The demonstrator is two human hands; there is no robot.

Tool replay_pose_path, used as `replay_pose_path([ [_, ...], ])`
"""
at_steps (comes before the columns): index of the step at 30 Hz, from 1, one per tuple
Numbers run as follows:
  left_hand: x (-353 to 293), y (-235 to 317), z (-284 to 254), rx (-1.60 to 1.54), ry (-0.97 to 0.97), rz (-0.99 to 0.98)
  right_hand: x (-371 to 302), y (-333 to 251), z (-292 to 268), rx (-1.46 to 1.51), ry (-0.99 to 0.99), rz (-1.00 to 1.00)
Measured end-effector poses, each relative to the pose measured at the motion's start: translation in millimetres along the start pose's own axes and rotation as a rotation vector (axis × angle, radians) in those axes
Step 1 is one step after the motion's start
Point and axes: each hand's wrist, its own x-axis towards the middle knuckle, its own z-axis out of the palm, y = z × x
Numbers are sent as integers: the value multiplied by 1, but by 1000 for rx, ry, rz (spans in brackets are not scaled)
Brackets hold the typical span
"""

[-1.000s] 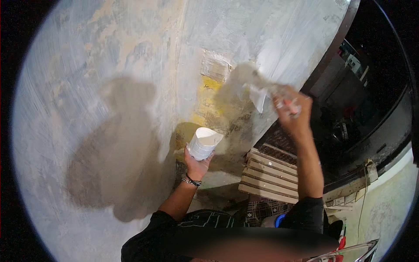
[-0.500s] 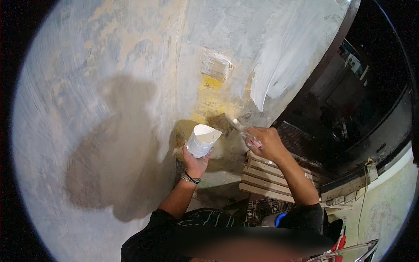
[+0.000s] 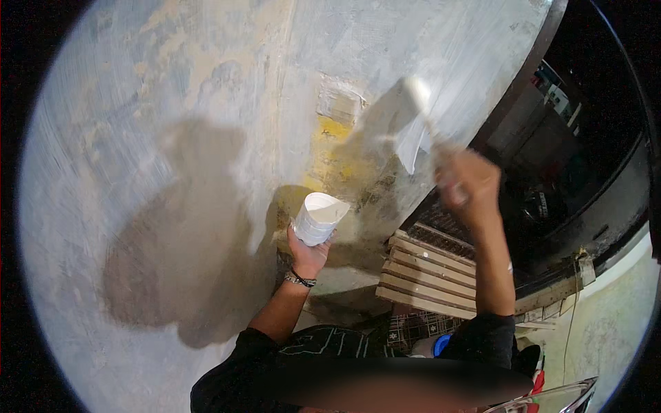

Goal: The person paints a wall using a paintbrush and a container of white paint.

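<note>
Head cam: I've got the white container (image 3: pixel 313 230) in the L hand (image 3: pixel 308 256), palm under and behind it, fingers and thumb round its lower part. It's held just clear of the wall (image 3: pixel 206 76), tipped a bit w/ the mouth toward me; rim's uneven, rising to a pointed lip on the R side. Inside I see pale wall, off-white to greyish; can't tell how full it is. R hand (image 3: pixel 468 180) is closed round the brush (image 3: pixel 417 95), bristle end up, higher than the container & well apart from it. Both are motion-blurred, so can't tell if bristles touch the wall.

2nd container: bucket w/ blue rim (image 3: pixel 441 345), low down nr the R sleeve (image 3: pixel 485 341), which covers part of it; contents I can't make out.

Around: wall's streaky white-grey, w/ a yellow patch (image 3: pixel 333 128) below a rough square patch (image 3: pixel 341 103). Brush's shadow falls across nearby wall. Slatted wooden rack (image 3: pixel 427 284) sits R of the container; the R forearm crosses in front of its R end & part of the dark doorway (image 3: pixel 551 165). Patterned cloth (image 3: pixel 413 330) shows below the rack.
</note>
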Motion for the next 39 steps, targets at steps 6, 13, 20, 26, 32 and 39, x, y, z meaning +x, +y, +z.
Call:
replay_pose_path([
  [6, 2, -1, 1, -4, 49, 7, -44, -31, 35, 210, -421, 85],
  [13, 4, 3, -9, -3, 20, -10, 29, 10, -47, 173, -408, 395],
  [20, 0, 0, 0, 12, 69, 19, 100, 78, -151, -117, 151, 246],
  [26, 0, -8, 9, 1, 50, -47, 125, 101, -167, -613, 39, 56],
  [32, -1, -1, 2, -1, 108, -10, 28, 27, -71, -481, -334, -137],
  [39, -1, 1, 11, -28, 126, -19, -16, 0, -68, 35, -457, 98],
])
